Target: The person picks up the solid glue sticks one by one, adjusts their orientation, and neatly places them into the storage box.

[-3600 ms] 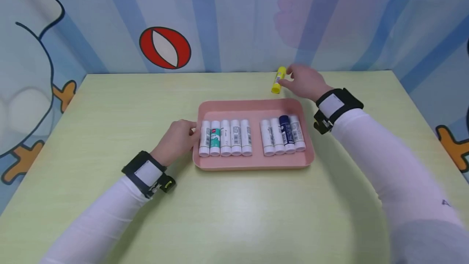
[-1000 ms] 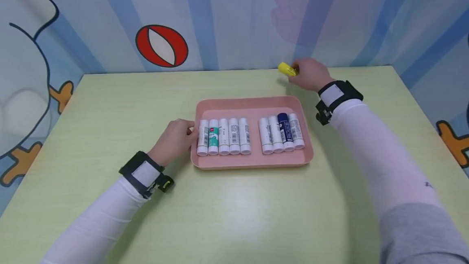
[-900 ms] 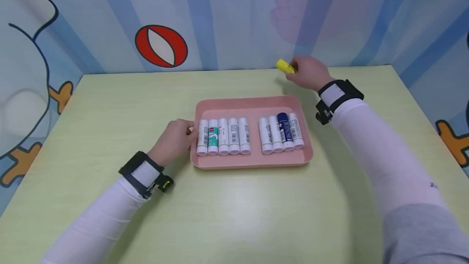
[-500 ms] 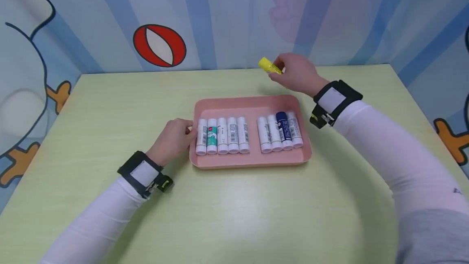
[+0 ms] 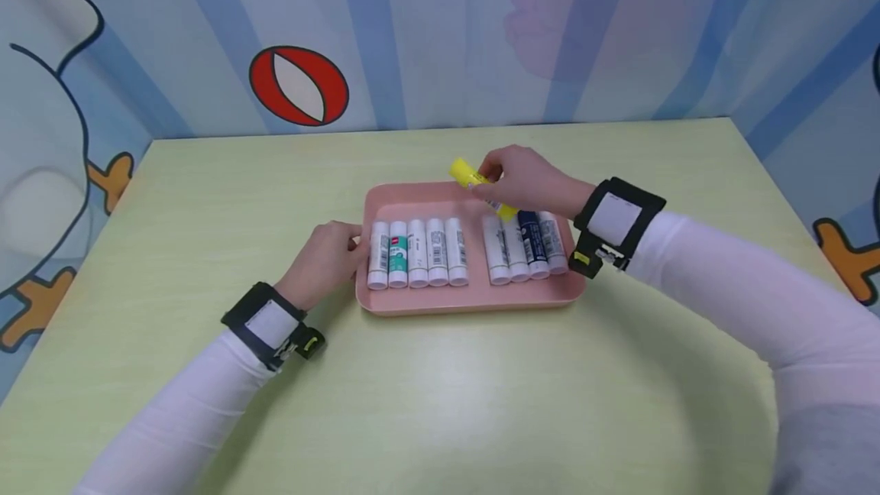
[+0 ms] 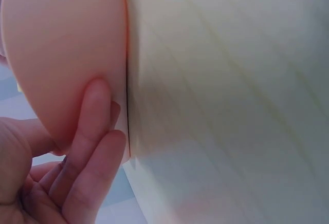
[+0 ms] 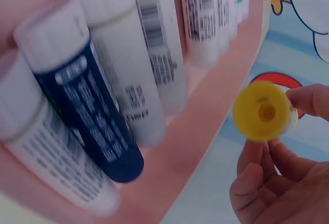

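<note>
A yellow glue stick (image 5: pixel 468 173) is pinched between the thumb and fingers of my right hand (image 5: pixel 524 179), tilted over the far edge of the pink tray (image 5: pixel 412 193). In the right wrist view the yellow glue stick (image 7: pixel 261 112) points its round end at the camera. My left hand (image 5: pixel 321 264) grips the tray's left rim, thumb at the edge; in the left wrist view its fingers (image 6: pixel 96 111) press the outer wall. Inside the tray lie two groups of glue sticks: several on the left, one with a green label (image 5: pixel 398 254), and several on the right, one dark blue (image 5: pixel 532 243).
The pale wooden table (image 5: pixel 440 396) surrounds the tray. Behind it stands a blue striped backdrop (image 5: pixel 440 37) printed with a red and white ball (image 5: pixel 299 85). Between the two groups of glue sticks, a strip of tray floor (image 5: pixel 477 250) shows.
My right hand has picked the yellow glue stick up from the back of the table and carried it left and nearer, over the tray's far edge. My left hand stays on the rim.
</note>
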### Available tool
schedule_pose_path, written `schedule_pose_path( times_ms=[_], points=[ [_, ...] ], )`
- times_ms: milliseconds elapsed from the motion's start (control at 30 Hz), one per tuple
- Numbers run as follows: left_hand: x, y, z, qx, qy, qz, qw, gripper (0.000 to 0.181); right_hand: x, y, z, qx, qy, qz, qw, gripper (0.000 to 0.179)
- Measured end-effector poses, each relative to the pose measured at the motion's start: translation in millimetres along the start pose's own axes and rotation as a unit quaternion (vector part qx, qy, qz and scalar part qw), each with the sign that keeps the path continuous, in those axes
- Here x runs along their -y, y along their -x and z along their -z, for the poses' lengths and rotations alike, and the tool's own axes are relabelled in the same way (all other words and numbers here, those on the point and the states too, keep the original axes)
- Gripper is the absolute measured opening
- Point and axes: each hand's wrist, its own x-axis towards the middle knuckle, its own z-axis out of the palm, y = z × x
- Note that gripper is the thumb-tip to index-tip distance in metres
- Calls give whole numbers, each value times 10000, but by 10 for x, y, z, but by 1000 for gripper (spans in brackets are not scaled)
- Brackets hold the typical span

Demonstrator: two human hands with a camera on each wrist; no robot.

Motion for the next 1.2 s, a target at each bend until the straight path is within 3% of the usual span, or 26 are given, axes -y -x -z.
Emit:
schedule_pose_path(
  times_ms=[400,933,1200],
  points=[
    [8,-40,0,57,28,130,9999,26,27,98,-213,722,581,-386,9950,33],
    [32,-43,-6,62,19,128,9999,23,93,110,-421,650,208,-646,9956,31],
    [14,-31,6,76,51,107,9999,24,141,66,-429,758,131,-1001,9920,31]
  ],
)
